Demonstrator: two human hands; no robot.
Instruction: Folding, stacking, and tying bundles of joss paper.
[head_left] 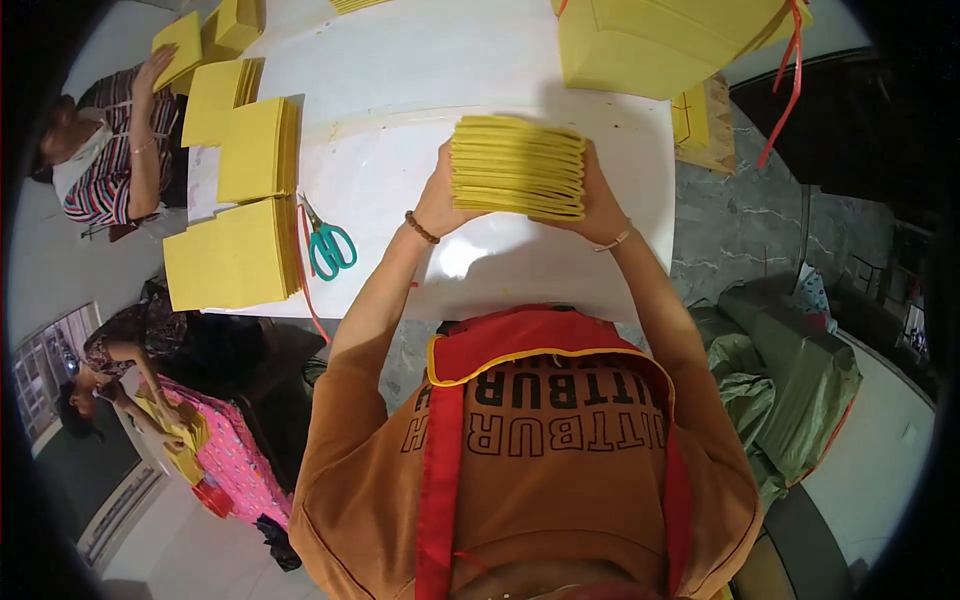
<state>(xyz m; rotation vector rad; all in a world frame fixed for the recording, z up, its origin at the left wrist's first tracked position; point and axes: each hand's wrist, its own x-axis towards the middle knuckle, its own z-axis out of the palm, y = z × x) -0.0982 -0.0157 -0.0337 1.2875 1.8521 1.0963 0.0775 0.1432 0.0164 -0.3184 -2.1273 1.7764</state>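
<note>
Left hand (437, 205): fingers largely hidden by yellow stack (518, 168)
Right hand (600, 200): fingers likewise
Large yellow block (640, 50): cropped, top edge

Tabletop (400, 60) opens beyond the held stack (515, 168); scissors (326, 232) and piles (235, 255) block left, a seemingly tall bundle (640, 45) right.

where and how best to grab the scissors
Likely best by the teal handle loops, coming from their right: the scissors lie with loops toward the person and blades pointing away, and a red strip and yellow stack crowd their left.

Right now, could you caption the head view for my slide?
Left hand and right hand grip stacked yellow folded sheets over a white table.
</note>
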